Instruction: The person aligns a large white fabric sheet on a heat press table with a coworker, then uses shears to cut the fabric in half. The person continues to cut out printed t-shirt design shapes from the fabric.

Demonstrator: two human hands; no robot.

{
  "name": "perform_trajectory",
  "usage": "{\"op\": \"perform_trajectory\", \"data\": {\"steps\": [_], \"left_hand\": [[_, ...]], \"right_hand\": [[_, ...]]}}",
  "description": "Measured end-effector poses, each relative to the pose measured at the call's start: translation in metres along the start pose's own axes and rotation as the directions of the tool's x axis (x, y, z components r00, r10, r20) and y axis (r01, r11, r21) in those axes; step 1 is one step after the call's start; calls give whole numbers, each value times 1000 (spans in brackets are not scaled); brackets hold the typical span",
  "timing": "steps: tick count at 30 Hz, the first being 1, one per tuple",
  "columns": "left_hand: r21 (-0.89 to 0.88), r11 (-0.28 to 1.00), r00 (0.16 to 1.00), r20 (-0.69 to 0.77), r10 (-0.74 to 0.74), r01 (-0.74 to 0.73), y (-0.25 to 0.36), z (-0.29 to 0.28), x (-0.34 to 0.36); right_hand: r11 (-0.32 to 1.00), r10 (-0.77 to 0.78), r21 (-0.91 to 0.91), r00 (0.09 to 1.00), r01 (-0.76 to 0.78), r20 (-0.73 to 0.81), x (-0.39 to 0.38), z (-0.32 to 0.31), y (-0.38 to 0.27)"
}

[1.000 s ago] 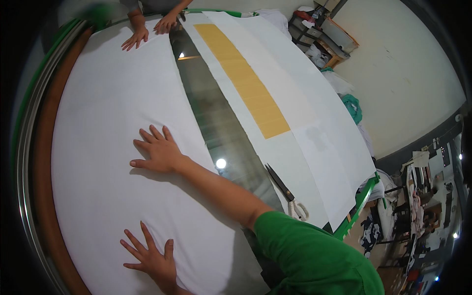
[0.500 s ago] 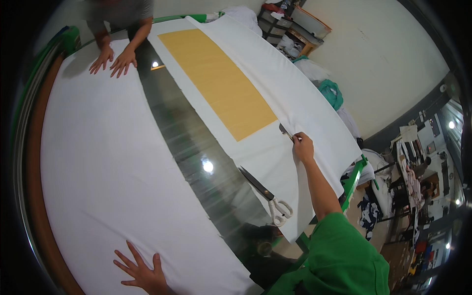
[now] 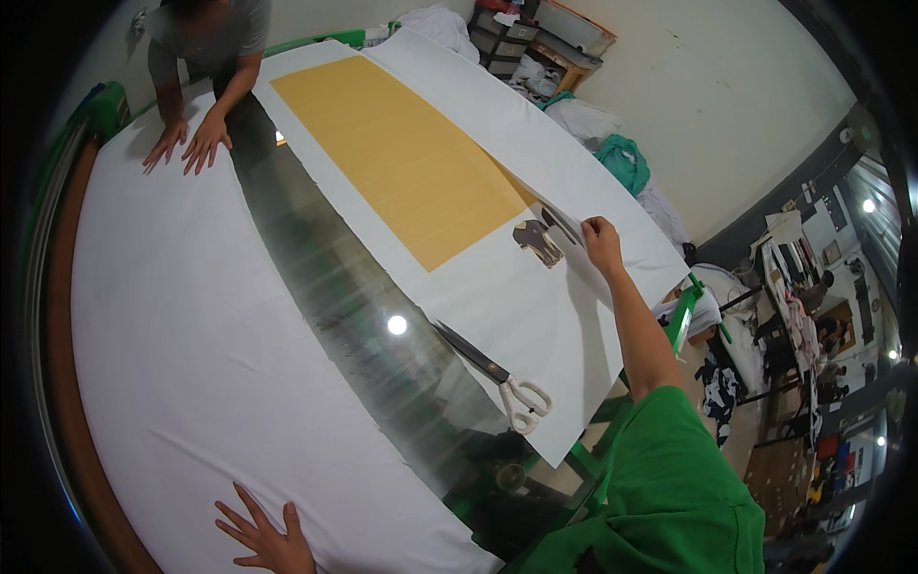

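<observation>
My left hand (image 3: 267, 534) lies spread on white fabric (image 3: 191, 344). At the right, my right hand (image 3: 601, 247) is closed in a pinch on the raised edge of a white top sheet (image 3: 631, 239). Beneath that edge show a dark brown printed figure (image 3: 532, 239) and a dark narrow shape I cannot make out. A yellow rectangle (image 3: 392, 163) lies on the white lower layer (image 3: 516, 325). Black-bladed scissors with white handles (image 3: 521, 397) lie along the glass strip (image 3: 325, 268) between the white layers.
A co-worker (image 3: 206, 57) leans over the far left, both hands on the fabric. A brown roller (image 3: 81, 220) borders the left edge. Drawers (image 3: 504, 48), bundles and a teal bag (image 3: 622, 163) sit behind; another cluttered worktable (image 3: 784, 306) stands right.
My right hand left the left fabric, pinched the right sheet's edge and lifted it, uncovering more yellow and a printed figure. My left hand stayed spread. The view shifted, showing more of the co-worker.
</observation>
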State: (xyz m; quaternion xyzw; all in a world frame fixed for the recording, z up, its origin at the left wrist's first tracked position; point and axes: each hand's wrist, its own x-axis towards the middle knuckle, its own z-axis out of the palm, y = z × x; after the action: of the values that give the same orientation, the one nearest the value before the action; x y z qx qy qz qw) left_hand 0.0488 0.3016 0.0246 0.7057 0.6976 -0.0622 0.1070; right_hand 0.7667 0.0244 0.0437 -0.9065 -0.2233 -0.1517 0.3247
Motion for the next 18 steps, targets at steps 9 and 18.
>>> {"op": "perform_trajectory", "data": {"steps": [9, 18], "left_hand": [[17, 1000, 1000, 17, -9, 9, 3, -4, 1], [-87, 996, 996, 91, 1, 7, -8, -15, -6]], "right_hand": [[997, 14, -73, 1000, -15, -23, 14, -25, -7], [928, -125, -325, 973, 184, 194, -28, 26, -98]]}}
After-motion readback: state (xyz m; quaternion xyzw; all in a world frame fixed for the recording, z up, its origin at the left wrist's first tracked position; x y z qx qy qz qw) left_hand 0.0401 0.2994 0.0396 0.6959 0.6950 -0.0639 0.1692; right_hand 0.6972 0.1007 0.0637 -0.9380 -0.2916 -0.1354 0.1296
